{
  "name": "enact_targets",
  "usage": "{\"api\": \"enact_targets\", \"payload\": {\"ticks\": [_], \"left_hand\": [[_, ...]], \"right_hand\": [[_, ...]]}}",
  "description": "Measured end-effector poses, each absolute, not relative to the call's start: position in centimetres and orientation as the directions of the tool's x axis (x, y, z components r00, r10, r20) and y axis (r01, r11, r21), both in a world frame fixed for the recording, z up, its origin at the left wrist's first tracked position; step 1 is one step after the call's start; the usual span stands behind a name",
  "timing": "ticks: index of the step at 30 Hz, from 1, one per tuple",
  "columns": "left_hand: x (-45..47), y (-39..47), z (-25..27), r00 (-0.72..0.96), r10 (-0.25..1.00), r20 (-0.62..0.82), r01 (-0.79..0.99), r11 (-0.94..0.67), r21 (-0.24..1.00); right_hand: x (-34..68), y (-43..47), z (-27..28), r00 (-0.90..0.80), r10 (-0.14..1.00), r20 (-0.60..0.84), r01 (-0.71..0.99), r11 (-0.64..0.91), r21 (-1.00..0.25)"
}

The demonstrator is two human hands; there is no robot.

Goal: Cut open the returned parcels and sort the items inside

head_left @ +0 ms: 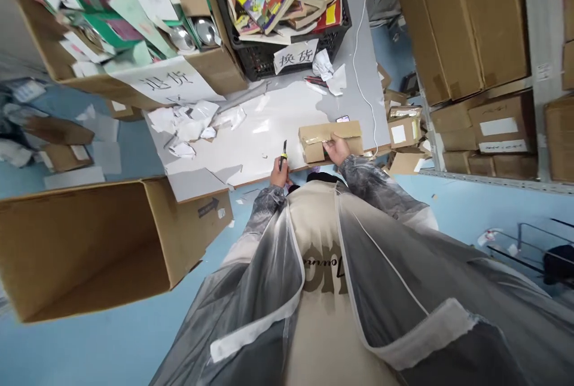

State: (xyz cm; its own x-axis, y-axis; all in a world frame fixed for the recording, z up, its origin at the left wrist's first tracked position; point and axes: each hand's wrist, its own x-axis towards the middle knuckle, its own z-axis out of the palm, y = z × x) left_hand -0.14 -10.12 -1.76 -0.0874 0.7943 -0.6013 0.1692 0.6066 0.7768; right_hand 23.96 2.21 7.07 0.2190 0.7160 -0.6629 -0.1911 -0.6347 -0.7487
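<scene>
On a white tabletop [269,135] strewn with torn paper [188,126], the right hand [337,150] has its fingers curled on a small cardboard parcel [329,140] at the near edge, while the left hand [279,174] grips a yellow-handled cutter [284,153], amid stacked cartons [461,21].

crate sign [295,55] 换货, box sign [167,82] 退货 (handwritten)

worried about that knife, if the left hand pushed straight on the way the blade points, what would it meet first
Bare white tabletop first, it seems; the left hand holds the knife pointing away, left of the small box. Farther on sits the black crate, though depth is unclear.
</scene>
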Motion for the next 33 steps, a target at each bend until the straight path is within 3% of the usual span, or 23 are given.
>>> {"api": "enact_targets", "payload": {"ticks": [2,3,6,7,9,12,15,20,24,26,29,31,33], "left_hand": [[0.1,-10.0,-1.8,-0.082,0.749,-0.658,0.093,0.663,0.743],[0.3,-9.9,-1.8,-0.077,0.730,-0.680,0.084,0.684,0.725],[1.5,-9.7,-1.5,-0.080,0.712,-0.698,0.103,0.702,0.704],[2.1,-9.5,-1.3,-0.086,0.711,-0.698,0.087,0.704,0.705],[3.4,-9.1,-1.0,-0.094,0.706,-0.702,0.033,0.707,0.706],[5.0,-8.4,-0.5,-0.128,0.686,-0.717,-0.025,0.720,0.693],[5.1,-8.4,0.3,-0.254,0.714,-0.653,0.004,0.675,0.737],[2.9,-10.3,1.1,-0.351,0.690,-0.633,0.012,0.680,0.734],[1.6,-11.7,1.2,-0.495,0.637,-0.591,0.092,0.715,0.694],[1.4,-12.1,1.0,-0.515,0.616,-0.596,0.100,0.734,0.671],[1.6,-12.3,1.0,-0.481,0.558,-0.676,0.002,0.772,0.636],[1.9,-12.5,1.4,-0.499,0.517,-0.696,-0.088,0.769,0.634],[2.2,-12.9,2.3,-0.541,0.504,-0.673,-0.135,0.738,0.661]], "right_hand": [[25.0,1.2,6.8,0.209,0.654,-0.727,-0.223,-0.692,-0.687],[25.7,0.7,6.8,0.203,0.636,-0.744,-0.154,-0.730,-0.666],[27.5,-0.3,7.4,0.184,0.644,-0.743,0.251,-0.761,-0.598],[27.9,-0.3,7.7,0.162,0.642,-0.750,0.316,-0.754,-0.577],[27.8,-0.3,8.3,0.059,0.596,-0.801,0.253,-0.785,-0.565],[26.1,-0.1,8.7,-0.111,0.515,-0.850,-0.016,-0.856,-0.517],[23.8,-0.1,8.9,-0.129,0.469,-0.874,-0.115,-0.882,-0.456],[21.4,0.4,8.9,-0.264,0.397,-0.879,-0.090,-0.917,-0.388],[20.0,0.8,8.4,-0.414,0.396,-0.819,0.080,-0.881,-0.467],[19.5,0.9,8.3,-0.459,0.450,-0.766,0.316,-0.723,-0.614],[19.1,1.6,8.5,-0.545,0.582,-0.603,0.662,-0.143,-0.736],[19.0,2.7,8.7,-0.648,0.596,-0.474,0.704,0.232,-0.671],[18.8,4.0,8.7,-0.748,0.552,-0.369,0.640,0.451,-0.622]]}}
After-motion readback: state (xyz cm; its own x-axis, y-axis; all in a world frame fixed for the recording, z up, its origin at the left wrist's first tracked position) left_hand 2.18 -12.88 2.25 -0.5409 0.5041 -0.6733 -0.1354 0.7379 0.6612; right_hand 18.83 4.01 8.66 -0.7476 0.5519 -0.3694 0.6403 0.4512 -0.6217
